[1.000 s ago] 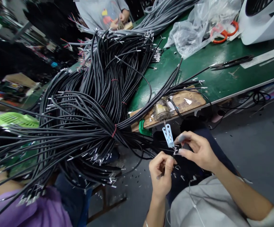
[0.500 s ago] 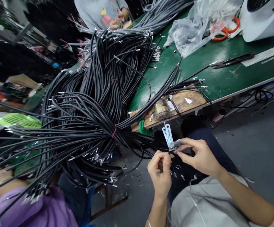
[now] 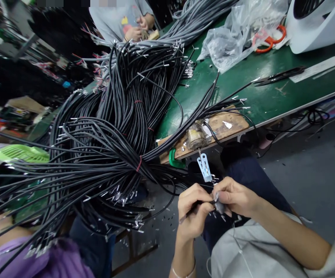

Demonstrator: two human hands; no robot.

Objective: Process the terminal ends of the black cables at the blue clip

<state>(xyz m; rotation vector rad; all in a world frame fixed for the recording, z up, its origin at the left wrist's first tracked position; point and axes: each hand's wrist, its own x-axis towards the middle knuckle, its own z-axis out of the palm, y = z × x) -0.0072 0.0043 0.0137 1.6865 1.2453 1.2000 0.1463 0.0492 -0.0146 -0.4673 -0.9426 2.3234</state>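
Note:
Low over the lap, my left hand (image 3: 193, 212) is closed round a black cable (image 3: 188, 214), its tip pointing toward the other hand. My right hand (image 3: 238, 196) pinches at that cable's silvery end. A grey piece (image 3: 220, 206) shows at the right fingertips; whether it is a finger covering or a loose scrap I cannot tell. Just above the hands hangs a light blue clothes peg (image 3: 204, 167), joined to a rod from a taped roundish block (image 3: 195, 136) on a wooden board (image 3: 234, 120). Small metallic bits (image 3: 214, 179) cluster by the peg's lower end.
Bundled black cables (image 3: 132, 104) cover the table's left side and overhang its edge. A green clamp (image 3: 175, 159) grips the board. Pliers (image 3: 280, 76), orange-handled scissors (image 3: 268, 43) and a plastic bag (image 3: 225, 42) lie on the green table (image 3: 242, 69). Co-workers sit opposite and at left.
Both hands have moved down, away from the peg. My right fingers have come over to the cable's end, and the cable now lies more sideways across my left hand.

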